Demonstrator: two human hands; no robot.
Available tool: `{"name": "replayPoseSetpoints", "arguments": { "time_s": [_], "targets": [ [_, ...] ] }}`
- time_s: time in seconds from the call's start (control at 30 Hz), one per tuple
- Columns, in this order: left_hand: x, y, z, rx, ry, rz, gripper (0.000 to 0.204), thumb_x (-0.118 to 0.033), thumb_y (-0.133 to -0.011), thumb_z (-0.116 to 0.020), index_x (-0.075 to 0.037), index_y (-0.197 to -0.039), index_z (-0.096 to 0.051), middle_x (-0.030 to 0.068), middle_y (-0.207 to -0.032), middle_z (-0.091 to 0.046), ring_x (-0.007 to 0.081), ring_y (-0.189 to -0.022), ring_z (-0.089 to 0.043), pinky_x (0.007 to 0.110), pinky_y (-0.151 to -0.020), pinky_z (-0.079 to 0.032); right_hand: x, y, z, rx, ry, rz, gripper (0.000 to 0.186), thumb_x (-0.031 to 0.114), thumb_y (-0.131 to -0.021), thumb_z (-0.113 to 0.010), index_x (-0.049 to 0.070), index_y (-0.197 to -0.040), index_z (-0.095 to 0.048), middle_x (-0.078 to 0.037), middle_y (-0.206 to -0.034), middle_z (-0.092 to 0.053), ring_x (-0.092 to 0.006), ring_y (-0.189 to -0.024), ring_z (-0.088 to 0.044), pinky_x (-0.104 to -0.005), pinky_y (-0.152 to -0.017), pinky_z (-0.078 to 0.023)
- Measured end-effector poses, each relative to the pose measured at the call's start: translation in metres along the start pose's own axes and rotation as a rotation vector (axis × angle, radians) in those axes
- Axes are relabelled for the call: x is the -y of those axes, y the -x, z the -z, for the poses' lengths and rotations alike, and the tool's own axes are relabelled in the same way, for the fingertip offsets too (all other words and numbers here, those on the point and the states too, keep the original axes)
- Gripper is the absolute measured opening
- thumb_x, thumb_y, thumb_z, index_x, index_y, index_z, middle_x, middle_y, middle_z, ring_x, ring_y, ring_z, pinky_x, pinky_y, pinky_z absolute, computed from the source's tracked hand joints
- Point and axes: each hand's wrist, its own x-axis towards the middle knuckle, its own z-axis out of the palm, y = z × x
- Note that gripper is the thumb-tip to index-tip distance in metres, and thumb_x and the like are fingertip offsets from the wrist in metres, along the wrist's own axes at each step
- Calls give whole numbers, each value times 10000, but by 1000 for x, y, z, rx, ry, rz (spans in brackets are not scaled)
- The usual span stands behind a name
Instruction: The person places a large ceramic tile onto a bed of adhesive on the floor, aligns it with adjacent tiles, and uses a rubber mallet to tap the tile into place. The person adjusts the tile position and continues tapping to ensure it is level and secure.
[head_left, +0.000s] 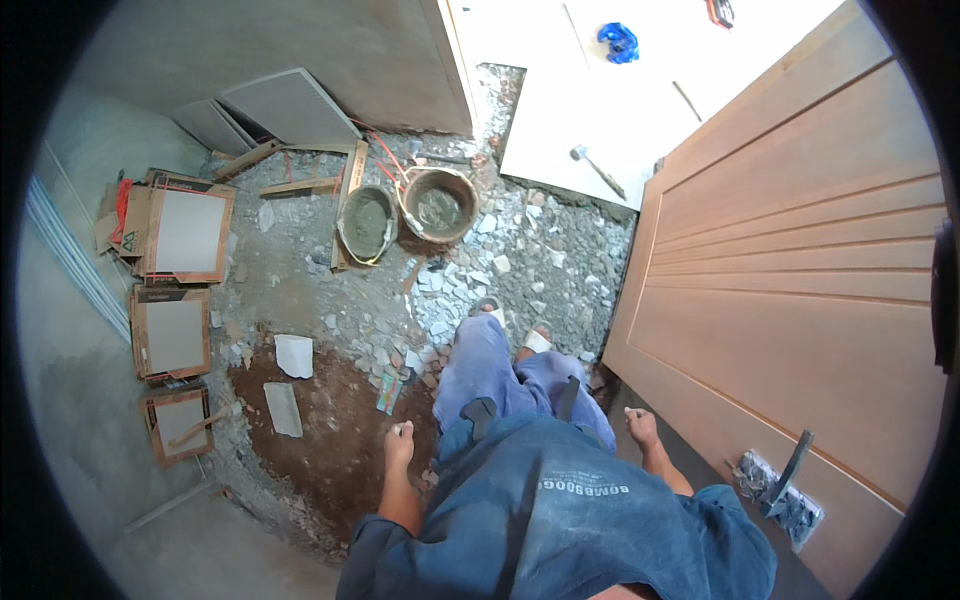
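My left hand hangs beside my left hip over the bare brown soil, its fingers curled closed with nothing showing in them. My right hand is at my right side near the wooden door, also loosely closed, and I see nothing in it. Neither hand touches anything. My sandalled feet stand on broken rubble. Ahead of them are a bucket of grey mortar and a larger round bucket with wet grey residue inside. On the white tiles beyond lies a mallet.
Boxes of tiles line the left wall, a hammer on the nearest. Tile pieces lie on the soil. Large panels lean at the back. Blue plastic sits on the tiled floor. A door handle juts out at right.
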Motion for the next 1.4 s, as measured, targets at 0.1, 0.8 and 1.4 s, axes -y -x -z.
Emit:
{"name": "replayPoseSetpoints", "arguments": {
  "time_s": [0.1, 0.8, 1.4],
  "targets": [
    [4, 1, 10, -9, 11, 40, 423, -360, -917, -577, 22, -1075, -668, 226, -1023, -691, 364, -1000, -651, 418, -887, -473, 5, -11, -9, -11, -32, 51, 355, 323, -906, -628, -28, -875, -665, -50, -700, -610, -130, -613, -569, -292, -573, -478],
    [20, -165, 152, 29, 152, 93, 405, -338, -941, -562, 54, -994, -650, 137, -851, -644, 234, -752, -598, 384, -729, -471, 151, 42, -132, -87, 128, 28, 500, 433, -869, -566, -34, -987, -701, -282, -975, -671, -407, -991, -646, -436, -868, -489],
    [-18, -299, 267, 55, -26, -75, 428, -331, -955, -560, 90, -997, -618, 147, -920, -650, 254, -776, -610, 370, -705, -511, 182, 129, -238, -157, 62, -159, 494, 431, -862, -559, -39, -952, -680, -273, -928, -666, -404, -918, -645, -453, -825, -480]
  ]
}}
